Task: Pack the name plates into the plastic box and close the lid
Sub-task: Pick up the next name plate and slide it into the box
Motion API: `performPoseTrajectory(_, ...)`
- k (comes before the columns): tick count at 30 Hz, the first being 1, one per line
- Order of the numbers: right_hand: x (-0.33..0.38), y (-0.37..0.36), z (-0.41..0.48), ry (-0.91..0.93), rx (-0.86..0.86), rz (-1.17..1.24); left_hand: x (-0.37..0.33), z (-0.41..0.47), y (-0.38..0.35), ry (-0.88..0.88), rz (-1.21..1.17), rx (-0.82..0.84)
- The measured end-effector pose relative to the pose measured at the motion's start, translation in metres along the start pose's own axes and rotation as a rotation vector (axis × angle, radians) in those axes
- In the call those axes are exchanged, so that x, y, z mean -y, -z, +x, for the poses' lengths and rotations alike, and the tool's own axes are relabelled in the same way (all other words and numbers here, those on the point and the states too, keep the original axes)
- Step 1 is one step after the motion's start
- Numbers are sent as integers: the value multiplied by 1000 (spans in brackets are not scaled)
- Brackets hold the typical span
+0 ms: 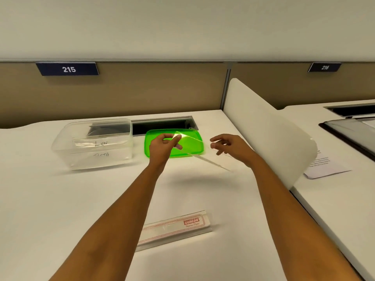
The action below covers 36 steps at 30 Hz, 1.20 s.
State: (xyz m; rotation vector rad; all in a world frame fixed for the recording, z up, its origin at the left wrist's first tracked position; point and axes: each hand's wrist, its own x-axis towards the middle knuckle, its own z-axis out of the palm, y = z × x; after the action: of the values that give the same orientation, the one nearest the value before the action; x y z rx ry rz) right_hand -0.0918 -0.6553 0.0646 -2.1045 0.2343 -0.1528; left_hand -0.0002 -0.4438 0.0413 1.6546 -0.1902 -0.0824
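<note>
A clear plastic box (92,145) stands open on the white desk at the back left, with clear plates inside. Its green lid (192,147) lies flat to the right of the box. My left hand (164,147) pinches one end of a clear name plate (205,157), held above the lid and slanting down to the right. Just right of that plate hovers my right hand (227,145), fingers spread, with nothing in it. Another name plate (174,228), with a red Gemson label, lies on the desk near me between my forearms.
A white curved divider (267,130) stands on the right edge of the desk. Behind the lid is a dark cable slot (162,124). A paper sheet (324,165) and a black tray (353,132) lie on the neighbouring desk. A partition with number signs runs along the back.
</note>
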Motion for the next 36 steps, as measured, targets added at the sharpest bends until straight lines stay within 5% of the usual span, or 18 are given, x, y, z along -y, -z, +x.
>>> performPoseTrajectory(5,16,-29,9,86,-296,385,-17,13,43,151,-190,-198)
performPoseTrajectory(11,42,-85,18,168,-267,466,-30,26,97,379,-259,-384)
performPoseTrajectory(24,93,-158,41,137,-320,657,-39,33,219,526,-324,-53)
performPoseTrajectory(36,127,-208,60,105,-243,724,-25,26,287,239,-295,-149)
